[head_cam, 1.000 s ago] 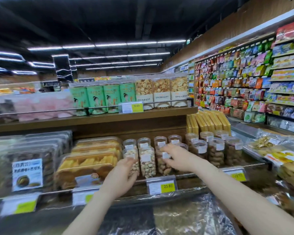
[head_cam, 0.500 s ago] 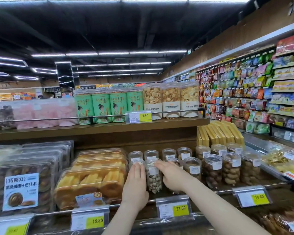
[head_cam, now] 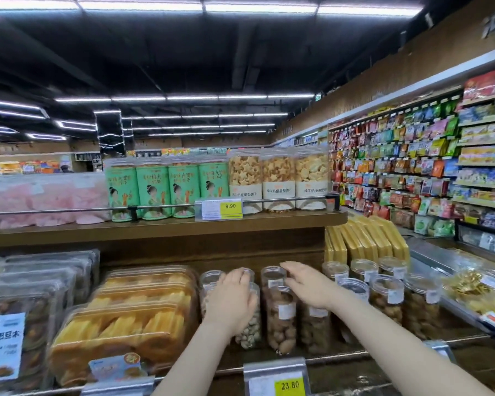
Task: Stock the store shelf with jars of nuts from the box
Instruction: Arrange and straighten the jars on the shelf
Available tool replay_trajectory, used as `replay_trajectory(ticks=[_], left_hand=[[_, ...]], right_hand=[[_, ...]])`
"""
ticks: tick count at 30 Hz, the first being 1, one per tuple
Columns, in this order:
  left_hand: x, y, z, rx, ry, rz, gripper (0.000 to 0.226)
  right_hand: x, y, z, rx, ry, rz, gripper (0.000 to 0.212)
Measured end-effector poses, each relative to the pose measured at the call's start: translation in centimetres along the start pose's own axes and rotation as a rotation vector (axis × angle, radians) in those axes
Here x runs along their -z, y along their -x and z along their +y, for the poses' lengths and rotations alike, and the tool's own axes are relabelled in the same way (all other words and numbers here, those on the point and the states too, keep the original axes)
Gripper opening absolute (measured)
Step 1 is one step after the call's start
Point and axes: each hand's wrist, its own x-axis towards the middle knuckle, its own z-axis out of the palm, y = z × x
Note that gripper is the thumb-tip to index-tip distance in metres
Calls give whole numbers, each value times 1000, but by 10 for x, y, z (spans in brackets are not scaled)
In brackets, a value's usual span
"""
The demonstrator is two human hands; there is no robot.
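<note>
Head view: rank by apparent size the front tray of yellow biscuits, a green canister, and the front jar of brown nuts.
1. Tray of yellow biscuits, though nearest the camera.
2. Green canister.
3. Jar of brown nuts, only slightly smaller; unsure.

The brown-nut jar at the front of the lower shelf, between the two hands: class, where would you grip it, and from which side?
Probably the brown-nut jar is best gripped round its upper body, from the front above the shelf rail. It stands upright, tall and cylindrical, with jars close on both sides and behind; only its front is open.
</note>
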Motion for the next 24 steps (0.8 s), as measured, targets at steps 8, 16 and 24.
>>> replay_trajectory(ticks=[8,16,24], left_hand=[[-26,-64,27,-98,135,-353,51],[-23,-57,10,-57,142,-351,51],[-21,-44,30,-61,111,-251,55]], right_hand=[[14,-23,48,-202,39,-136,46],[-2,-37,39,-143,14,-145,49],[1,-9,46,-14,-46,7,45]])
